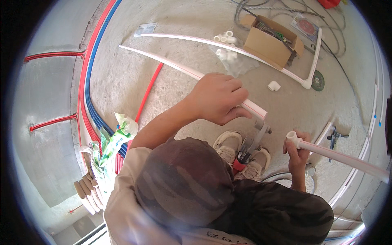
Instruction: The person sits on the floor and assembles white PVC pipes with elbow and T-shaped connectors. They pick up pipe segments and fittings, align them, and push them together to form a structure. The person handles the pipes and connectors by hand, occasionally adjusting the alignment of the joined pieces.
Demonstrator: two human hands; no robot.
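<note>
Along the wall at left, red conduits (53, 122) are running in two horizontal lines toward a bundle of red and blue pipes (87, 81), which is following the floor edge. A green-and-white plastic wrapper (110, 143) is lying beside this bundle, and a thin red pipe (149, 90) is slanting across the concrete. A long white pipe (175, 65) is extending from the upper left to the middle of the work area. The left hand (220, 98) is gripping it from above near its near end, fingers curling over the barrel and thumb pressing along the side. That pipe end is sitting just beside the metal head of a red-bodied tool (240, 164), which is standing between the person's shoes (227, 143); I cannot tell whether the two are touching. Farther out, a bag of white fittings (226, 53) is lying near an open cardboard box (265, 45), with a second white pipe (179, 37) passing in front and meeting a corner elbow (307, 83). A loose white elbow (274, 85) is resting on the floor, and a dark disc (318, 81) is lying beside the corner. At right, the right hand (299, 151) is clasping a white fitting (291, 136) on the end of a third white pipe (343, 159), its fingers partly hidden; this pipe is reaching toward the right edge, and a black tool (335, 136) is lying beyond it.
</note>
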